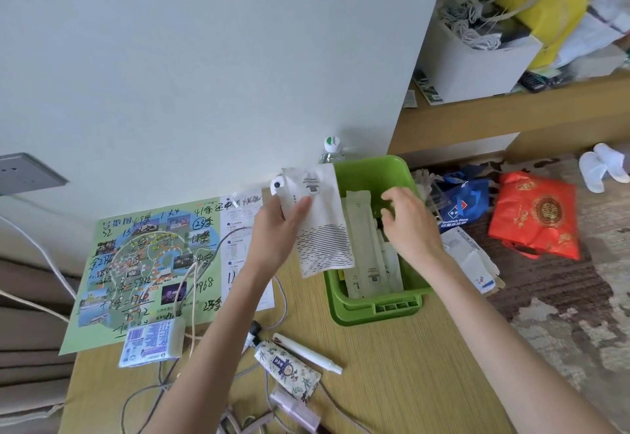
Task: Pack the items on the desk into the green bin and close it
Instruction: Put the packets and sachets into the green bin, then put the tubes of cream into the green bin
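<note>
The green bin stands on the desk's right side, holding several long pale paper sleeves. My left hand grips a white packet with black dashed lines, held at the bin's left rim. My right hand hovers over the bin's inside with fingers bent and apart, holding nothing. On the desk nearer me lie a floral tube, a white pen-like stick, a small dark-capped tube, a blue tissue pack and a pale pink item.
A green map sheet with handwriting covers the desk's left. Cables trail across it. A water bottle stands behind the bin. On the floor at right lie a red bag, a blue bag and white slippers.
</note>
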